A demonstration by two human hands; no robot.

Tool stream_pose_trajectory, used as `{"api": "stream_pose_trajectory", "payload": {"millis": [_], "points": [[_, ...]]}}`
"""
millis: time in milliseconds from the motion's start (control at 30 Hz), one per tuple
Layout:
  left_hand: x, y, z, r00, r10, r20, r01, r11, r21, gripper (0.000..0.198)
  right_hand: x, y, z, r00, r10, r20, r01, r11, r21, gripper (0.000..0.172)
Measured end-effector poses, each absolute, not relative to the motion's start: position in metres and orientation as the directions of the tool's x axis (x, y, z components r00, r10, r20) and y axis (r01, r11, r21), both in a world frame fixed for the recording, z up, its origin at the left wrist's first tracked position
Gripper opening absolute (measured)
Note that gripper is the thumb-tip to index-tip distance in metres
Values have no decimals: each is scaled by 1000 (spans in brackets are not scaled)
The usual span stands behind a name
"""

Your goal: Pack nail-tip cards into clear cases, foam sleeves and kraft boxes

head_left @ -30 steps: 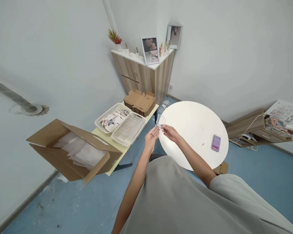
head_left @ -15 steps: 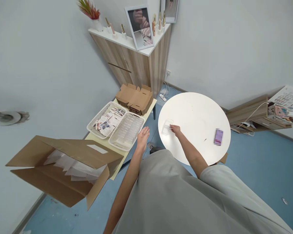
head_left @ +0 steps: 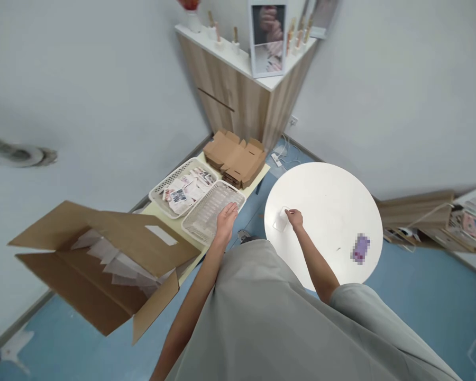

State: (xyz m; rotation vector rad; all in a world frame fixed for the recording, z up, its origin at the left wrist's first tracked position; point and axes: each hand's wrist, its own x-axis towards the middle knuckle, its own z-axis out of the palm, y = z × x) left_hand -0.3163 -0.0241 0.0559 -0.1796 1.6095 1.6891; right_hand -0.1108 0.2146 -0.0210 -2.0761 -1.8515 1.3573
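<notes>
My right hand (head_left: pixel 295 217) pinches the edge of a small clear plastic case (head_left: pixel 280 219) over the left side of the white round table (head_left: pixel 325 185). The case is see-through and its exact shape is hard to make out. Fingers stretched out and holding nothing, my left hand (head_left: pixel 226 218) hovers by the right rim of a white basket (head_left: pixel 198 236); I cannot tell whether it touches. Clear plastic pieces (head_left: pixel 213 203) lie in rows inside that basket. Beside it, a second white basket (head_left: pixel 155 197) holds printed cards and papers (head_left: pixel 184 191).
Flattened brown cardboard boxes (head_left: pixel 234 159) are stacked behind the baskets on a yellow table (head_left: pixel 146 212). An open carton (head_left: pixel 103 222) with white sheets stands at left. A blurred purple item (head_left: pixel 360 248) lies on the round table. A wooden cabinet (head_left: pixel 226 90) fills the corner.
My left hand has moved from beside the basket to over its right edge. My right hand keeps hold of the clear case. The view has shifted, with the cabinet now further right.
</notes>
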Motion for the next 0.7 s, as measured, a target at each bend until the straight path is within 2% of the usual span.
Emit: {"api": "stream_pose_trajectory", "payload": {"millis": [67,133,233,333,467,600,700], "points": [[-327,-29,54,-712,344,-612,-629,75,774,64,-144,216,-8,-270,819,-506,787,-115,-606,27],[-336,-36,50,-735,264,-625,-639,39,768,64,-188,212,4,-505,756,-417,726,109,-679,33],[-348,-49,42,-765,165,-623,-635,-31,772,63,-268,195,21,-777,575,-256,534,385,-753,39],[-355,-65,34,-791,91,-605,-612,-88,786,59,-352,163,28,-927,348,-137,318,539,-780,43],[-356,-85,30,-806,2,-592,-586,-142,797,61,-448,108,16,-994,51,-100,109,660,-743,48],[-349,-98,32,-794,-76,-604,-586,-171,792,64,-517,57,-12,-959,-217,-185,-54,775,-630,58],[-340,-105,30,-776,-125,-619,-593,-193,782,65,-544,32,-33,-897,-327,-296,-135,842,-522,63]]}}
